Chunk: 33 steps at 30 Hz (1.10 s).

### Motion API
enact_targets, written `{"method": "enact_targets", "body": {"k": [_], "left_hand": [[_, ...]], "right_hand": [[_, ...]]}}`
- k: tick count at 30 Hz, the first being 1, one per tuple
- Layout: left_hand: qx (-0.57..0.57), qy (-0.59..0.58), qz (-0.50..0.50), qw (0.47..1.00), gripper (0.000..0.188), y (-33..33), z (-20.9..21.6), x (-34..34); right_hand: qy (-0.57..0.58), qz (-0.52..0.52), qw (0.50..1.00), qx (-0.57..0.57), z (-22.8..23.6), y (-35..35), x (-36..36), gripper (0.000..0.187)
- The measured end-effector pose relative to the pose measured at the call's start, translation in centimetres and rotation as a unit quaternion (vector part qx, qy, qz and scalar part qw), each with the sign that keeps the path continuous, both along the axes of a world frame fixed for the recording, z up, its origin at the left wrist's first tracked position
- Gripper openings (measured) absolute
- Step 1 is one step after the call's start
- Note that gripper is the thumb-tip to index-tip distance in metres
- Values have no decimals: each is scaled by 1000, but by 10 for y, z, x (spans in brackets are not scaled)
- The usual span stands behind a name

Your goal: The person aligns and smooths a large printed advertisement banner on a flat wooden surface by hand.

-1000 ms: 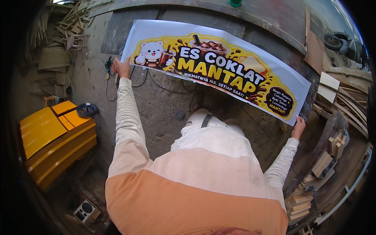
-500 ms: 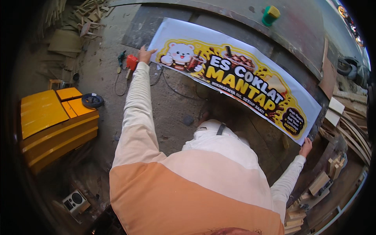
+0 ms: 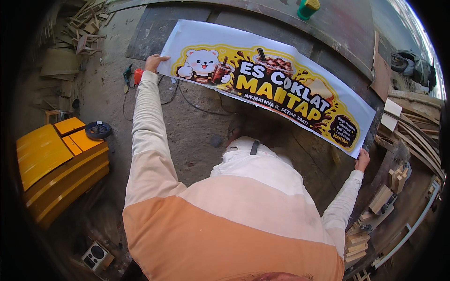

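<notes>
A long printed banner (image 3: 276,86) stretches between my two hands, white-edged with a yellow design, a cartoon bear, a drink cup and bold lettering. Its far side lies over a dark work surface (image 3: 154,28), while the near edge hangs toward me, slightly wavy. My left hand (image 3: 154,62) pinches the banner's left end near its lower corner, one finger stretched along the sheet. At the opposite end, my right hand (image 3: 362,160) grips the lower right corner. Both arms reach wide apart.
A green container with a yellow sponge-like top (image 3: 309,8) stands on the far surface. On the left are a yellow metal box (image 3: 65,168) with a small wheel (image 3: 98,130) on it, and scrap wood (image 3: 84,23). Wood offcuts (image 3: 358,243) lie at right; a cable (image 3: 192,104) crosses the floor.
The whole view has shifted, so the surroundings sit further left and a little higher. Both hands keep the same hold on the banner's ends.
</notes>
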<state>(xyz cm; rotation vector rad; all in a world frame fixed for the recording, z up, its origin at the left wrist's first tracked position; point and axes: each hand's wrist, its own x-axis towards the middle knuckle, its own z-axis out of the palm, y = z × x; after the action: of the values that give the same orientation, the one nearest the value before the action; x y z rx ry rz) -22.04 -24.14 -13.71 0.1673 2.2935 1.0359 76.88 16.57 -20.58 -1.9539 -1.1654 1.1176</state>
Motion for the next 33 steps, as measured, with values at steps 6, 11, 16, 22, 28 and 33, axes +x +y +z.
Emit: {"method": "enact_targets", "body": {"k": [6, 11, 16, 22, 28, 33], "left_hand": [[-26, -10, -78, 997, 45, 0, 15, -6], [-1, -31, -67, 997, 42, 7, 13, -8], [87, 1, -118, 989, 38, 16, 45, 2], [133, 62, -156, 977, 31, 20, 130, 24], [146, 135, -165, 966, 29, 28, 225, 72], [144, 198, -167, 955, 28, 52, 289, 119]], "right_hand": [[-12, -17, 1000, 4, 20, -6, -14, 16], [-24, -7, 1000, 4, 16, -3, -11, 15], [-35, 12, 999, 33, 7, -2, 0, 13], [16, 11, 999, 26, -13, 8, 11, 11], [-13, 40, 995, 89, -32, 9, 9, 10], [-32, 44, 993, 110, -39, 6, 11, 12]]}}
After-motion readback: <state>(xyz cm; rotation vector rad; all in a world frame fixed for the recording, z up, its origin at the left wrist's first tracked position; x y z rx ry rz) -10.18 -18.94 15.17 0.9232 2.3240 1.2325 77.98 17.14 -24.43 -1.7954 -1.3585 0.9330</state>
